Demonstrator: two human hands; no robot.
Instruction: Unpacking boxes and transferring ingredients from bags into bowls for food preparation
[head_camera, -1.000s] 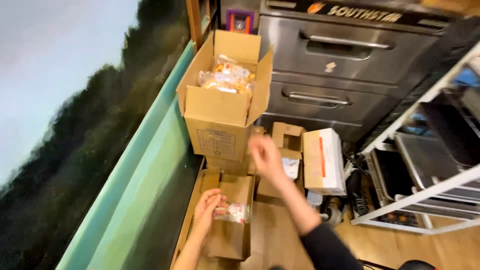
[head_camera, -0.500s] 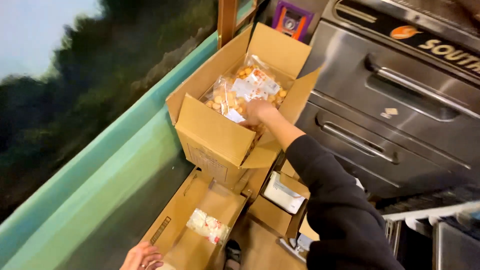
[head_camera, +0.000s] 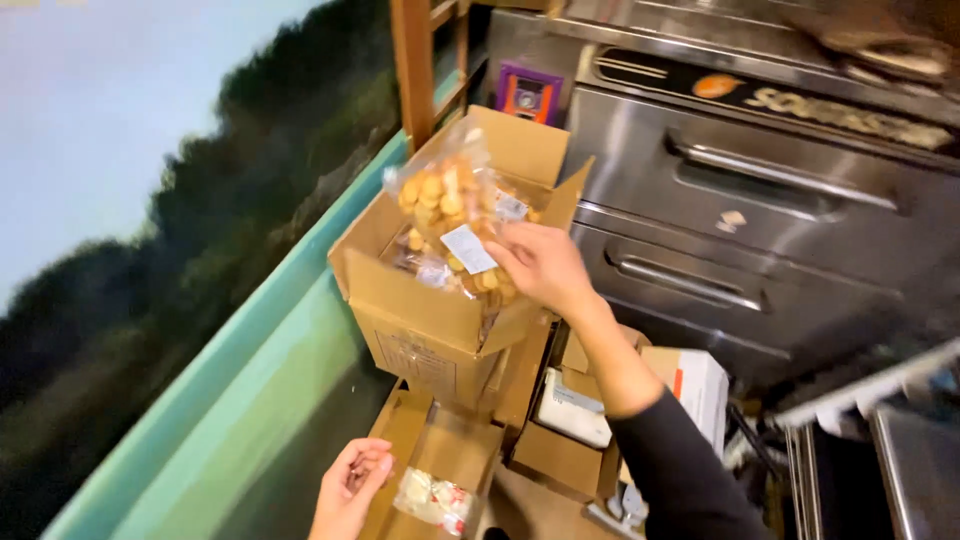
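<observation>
Right hand (head_camera: 540, 265) pinches a light, crinkly clear plastic bag of round biscuits (head_camera: 445, 215) at its edge; left hand (head_camera: 350, 485) rests loosely curled, holding nothing.

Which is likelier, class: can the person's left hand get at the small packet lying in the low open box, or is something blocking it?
Probably yes. The left hand rests at the low open box's edge, right beside the small packet. The box has no cover and nothing lies between them.
</observation>
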